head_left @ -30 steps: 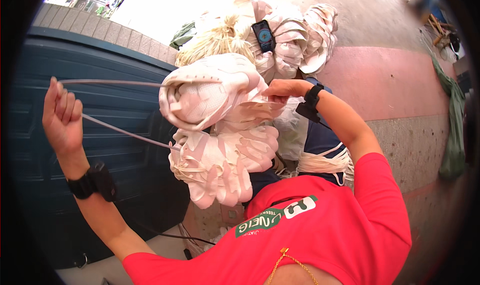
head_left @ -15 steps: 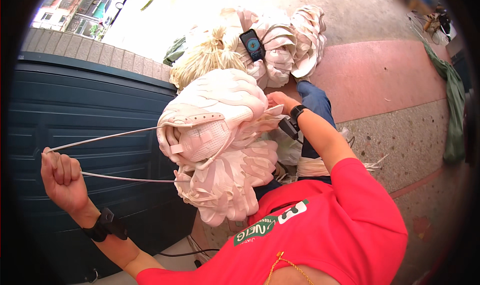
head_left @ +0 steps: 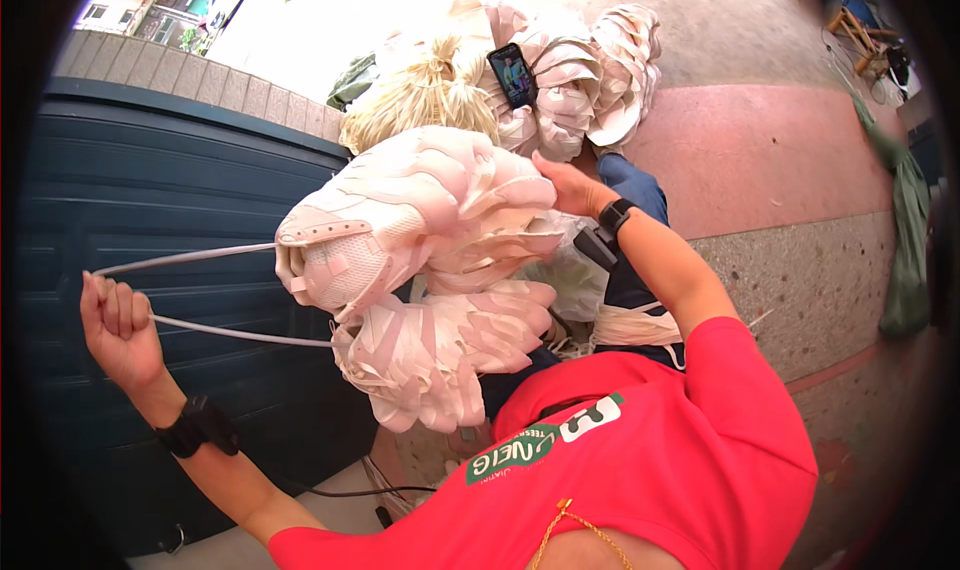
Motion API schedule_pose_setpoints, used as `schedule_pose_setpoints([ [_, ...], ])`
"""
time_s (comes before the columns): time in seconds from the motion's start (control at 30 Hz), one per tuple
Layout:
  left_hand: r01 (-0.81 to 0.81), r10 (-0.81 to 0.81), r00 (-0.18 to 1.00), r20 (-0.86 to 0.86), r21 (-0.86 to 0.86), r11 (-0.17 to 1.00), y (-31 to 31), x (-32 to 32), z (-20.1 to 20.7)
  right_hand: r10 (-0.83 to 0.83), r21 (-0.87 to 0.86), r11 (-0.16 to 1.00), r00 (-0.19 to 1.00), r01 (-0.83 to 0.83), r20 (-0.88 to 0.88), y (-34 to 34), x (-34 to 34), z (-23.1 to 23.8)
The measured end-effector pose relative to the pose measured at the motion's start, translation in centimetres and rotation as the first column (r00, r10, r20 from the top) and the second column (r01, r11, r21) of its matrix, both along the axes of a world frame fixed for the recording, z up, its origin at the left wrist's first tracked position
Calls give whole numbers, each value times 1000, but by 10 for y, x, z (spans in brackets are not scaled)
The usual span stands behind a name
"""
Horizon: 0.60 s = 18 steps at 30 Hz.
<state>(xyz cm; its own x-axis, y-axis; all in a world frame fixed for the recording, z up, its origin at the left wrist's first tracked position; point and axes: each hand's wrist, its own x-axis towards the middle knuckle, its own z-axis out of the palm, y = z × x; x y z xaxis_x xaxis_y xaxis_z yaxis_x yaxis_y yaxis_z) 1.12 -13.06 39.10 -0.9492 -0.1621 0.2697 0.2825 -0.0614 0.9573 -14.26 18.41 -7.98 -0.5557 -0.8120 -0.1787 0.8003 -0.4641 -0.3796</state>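
A looped stack of pale pink shoe uppers hangs in front of me, and its lower strand fans out below. The foremost upper, with lace holes and a mesh tongue, faces left. A white cord runs from the stack to my left hand, which is closed in a fist around it, held out to the left. Both lengths of the cord stretch nearly straight. My right hand grips the far right end of the stack, with some of its fingers hidden by the uppers.
More bundles of uppers lie beyond, beside a bunch of cream strips. A phone leans on them. On the left stands a dark blue panelled door. Green cloth hangs at right, and a black cable crosses low.
The stack of uppers has shifted left, with the front upper nearer my left hand. My right hand has moved slightly up and lies more along the stack's end. The phone screen's picture differs.
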Motion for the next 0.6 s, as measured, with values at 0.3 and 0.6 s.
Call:
schedule_pose_setpoints([
  [0.3, -225, 226, 968, -113, 25, 974, -16, 20, -9, -108, -109, 992, 870, 64, -482, 35, -20, 127],
  [0.6, -391, 390, 897, -209, 36, 920, -54, 99, -97, -245, -21, 926, 557, 377, -794, 22, 17, 202],
])
